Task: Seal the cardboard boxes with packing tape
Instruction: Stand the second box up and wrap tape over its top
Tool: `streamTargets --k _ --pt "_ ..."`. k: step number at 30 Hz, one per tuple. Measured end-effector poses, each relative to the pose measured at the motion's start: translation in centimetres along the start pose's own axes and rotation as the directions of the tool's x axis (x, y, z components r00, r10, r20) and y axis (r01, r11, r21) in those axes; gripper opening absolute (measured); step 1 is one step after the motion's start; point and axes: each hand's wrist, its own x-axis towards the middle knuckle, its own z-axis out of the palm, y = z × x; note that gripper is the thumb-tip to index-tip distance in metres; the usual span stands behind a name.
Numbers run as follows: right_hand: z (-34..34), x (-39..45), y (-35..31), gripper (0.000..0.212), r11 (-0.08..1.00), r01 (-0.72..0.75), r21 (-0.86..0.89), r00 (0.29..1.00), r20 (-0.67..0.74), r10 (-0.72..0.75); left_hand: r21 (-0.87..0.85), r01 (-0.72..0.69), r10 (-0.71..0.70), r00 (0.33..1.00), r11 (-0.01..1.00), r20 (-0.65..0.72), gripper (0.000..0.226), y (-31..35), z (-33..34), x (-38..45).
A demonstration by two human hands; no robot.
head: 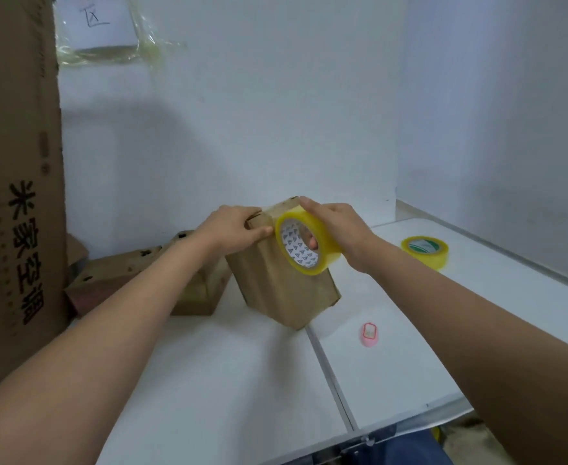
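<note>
Right hand [339, 229]: a finger hooked through the core of a tape roll [306, 243], thumb over its rim, held against the top of a box [282, 280]; left hand [232, 229] grips the box's upper left corner; the box stands tilted mid-table [208, 364], over the centre seam. A spare roll [425, 251] lies near the right edge; a pink cutter [369, 334] nearer. Risk: the tilted box may slip under the pull, wrinkling the tape.

Small pink object [369, 334] lies on the white table [229, 380], right of the table seam. Sheet of paper [103, 20] stuck to the wall [276, 95] under clear plastic, handwritten mark on it, top left.
</note>
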Motion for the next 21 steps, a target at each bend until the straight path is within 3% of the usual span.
streamTargets --k 3,6,11,14,17,21 --pt "-0.1 0.5 -3.0 0.046 0.983 0.071 0.172 0.995 0.054 -0.082 -0.088 0.064 -0.055 0.993 0.994 0.1 0.049 -0.3 -3.3 1.1" --pt "0.3 1.2 -5.3 0.043 0.928 0.036 0.372 0.984 0.149 -0.098 -0.369 0.184 -0.085 0.959 0.911 0.27 0.04 -1.3 -5.3 2.1" --pt "1.9 2.6 -5.8 0.027 0.915 -0.022 0.402 0.964 0.252 -0.087 -0.523 0.324 -0.154 0.927 0.788 0.342 0.038 -3.4 -4.5 3.2" --pt "3.2 4.2 -5.3 0.023 0.962 -0.033 0.27 0.968 0.248 -0.037 -0.586 0.323 -0.215 0.945 0.743 0.247 0.04 -4.2 -2.8 3.6" --pt "4.3 6.3 -4.5 0.018 0.986 -0.057 0.158 0.966 0.256 0.015 -0.473 0.289 -0.301 0.952 0.833 0.051 0.049 -3.9 -0.9 3.4" --pt "5.5 9.2 -3.5 0.017 0.992 -0.063 0.114 0.979 0.198 0.039 -0.246 0.076 -0.127 0.972 0.966 -0.198 0.039 -3.6 0.6 1.7"
